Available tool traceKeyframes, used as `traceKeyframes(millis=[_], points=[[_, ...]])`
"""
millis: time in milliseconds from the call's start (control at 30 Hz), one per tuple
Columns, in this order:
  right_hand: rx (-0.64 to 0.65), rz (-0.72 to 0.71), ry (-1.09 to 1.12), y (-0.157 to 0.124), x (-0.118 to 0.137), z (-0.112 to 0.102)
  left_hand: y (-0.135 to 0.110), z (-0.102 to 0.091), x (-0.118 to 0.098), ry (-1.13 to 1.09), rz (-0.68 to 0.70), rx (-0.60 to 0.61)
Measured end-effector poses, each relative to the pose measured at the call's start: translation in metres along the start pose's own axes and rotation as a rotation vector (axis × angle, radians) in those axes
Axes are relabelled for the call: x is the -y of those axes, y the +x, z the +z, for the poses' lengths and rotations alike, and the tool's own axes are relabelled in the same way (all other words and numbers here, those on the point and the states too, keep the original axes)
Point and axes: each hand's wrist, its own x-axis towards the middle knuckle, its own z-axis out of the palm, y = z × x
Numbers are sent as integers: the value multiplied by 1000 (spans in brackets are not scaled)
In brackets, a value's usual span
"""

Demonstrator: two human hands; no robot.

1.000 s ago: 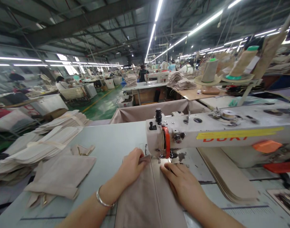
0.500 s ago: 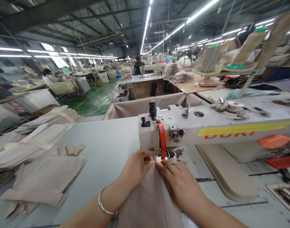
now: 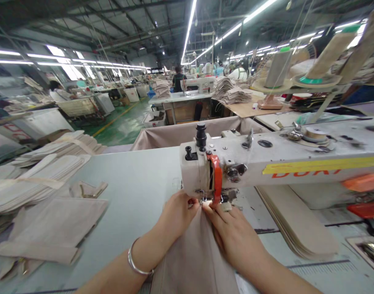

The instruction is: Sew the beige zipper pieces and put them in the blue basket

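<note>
A long beige-pink fabric piece [image 3: 194, 257] runs from the bottom edge up to the needle area of a white sewing machine [image 3: 194, 171]. Thumb and fingers of my left hand [image 3: 178, 216] pinch its left edge just in front of the presser foot. On the opposite edge, my right hand [image 3: 236, 232] holds the cloth, its fingertips close to the foot beneath the orange guard [image 3: 216, 177]. The right thumb is mostly hidden. A silver bangle [image 3: 134, 259] circles my left wrist.
Sewn beige fabric pieces [image 3: 52, 228] and tied stacks of cut panels [image 3: 36, 183] lie left on the table [image 3: 131, 179]. Rounded panels [image 3: 300, 228] are stacked under the machine arm. Thread cones [image 3: 277, 69] stand behind, right. A fabric-lined bin [image 3: 168, 132] adjoins the table's far edge.
The view has shifted slightly, so the machine appears a little further right. Both hands stay at the presser foot on the fabric, with almost no visible movement.
</note>
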Motion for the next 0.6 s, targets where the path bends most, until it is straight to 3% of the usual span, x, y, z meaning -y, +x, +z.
traceKeyframes(millis=[267,333,500,600], points=[[-10,7,24,0,0,0,0,5,-1,90,13,-36],[-9,9,29,-1,0,-1,-8,6,0,132,81,-56],[-12,-24,47,-6,-3,-2,-37,11,4,307,401,2],[-5,-29,29,-7,-3,-1,-43,13,7,361,428,19]])
